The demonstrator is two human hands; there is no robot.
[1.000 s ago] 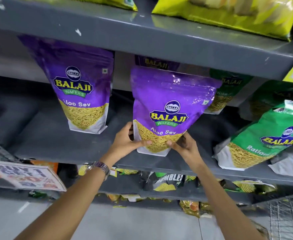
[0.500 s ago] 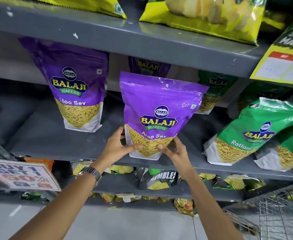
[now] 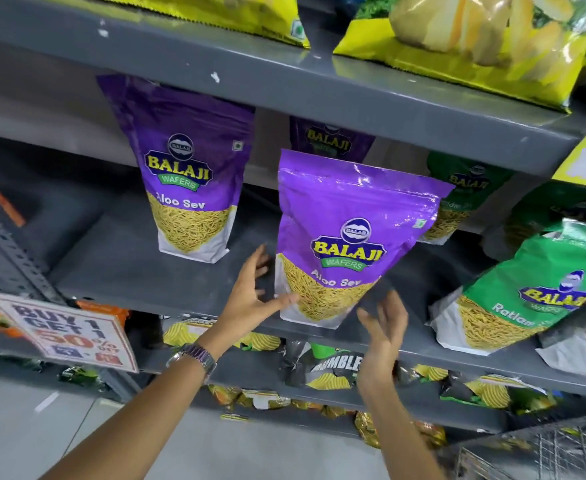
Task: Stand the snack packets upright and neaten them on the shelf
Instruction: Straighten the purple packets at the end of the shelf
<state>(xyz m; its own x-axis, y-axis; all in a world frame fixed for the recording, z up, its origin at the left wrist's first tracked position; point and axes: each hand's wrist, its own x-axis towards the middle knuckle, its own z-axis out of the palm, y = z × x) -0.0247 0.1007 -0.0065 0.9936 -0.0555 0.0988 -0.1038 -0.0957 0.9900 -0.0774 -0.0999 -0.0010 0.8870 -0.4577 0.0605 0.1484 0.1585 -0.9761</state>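
A purple Aloo Sev packet [image 3: 350,237] stands upright at the front of the grey shelf [image 3: 129,271]. My left hand [image 3: 253,299] is open at its lower left corner, with the thumb touching the packet's bottom edge. My right hand [image 3: 385,323] is open just below and right of it, blurred and apart from the packet. A second purple packet [image 3: 187,174] stands upright further left. A third purple one [image 3: 329,140] stands behind, partly hidden. A green Ratlami packet [image 3: 527,299] leans tilted at the right.
Another green packet [image 3: 464,192] stands at the back right. Yellow chip bags [image 3: 464,39] lie on the shelf above. A "Buy 1 Get 1" sign [image 3: 66,330] hangs at the lower left. Dark packets [image 3: 322,368] fill the shelf below. A wire basket [image 3: 544,455] sits at the bottom right.
Both hands let go of the front purple packet, which now stands on its own. My right hand dropped away down and right; my left opened beside it.
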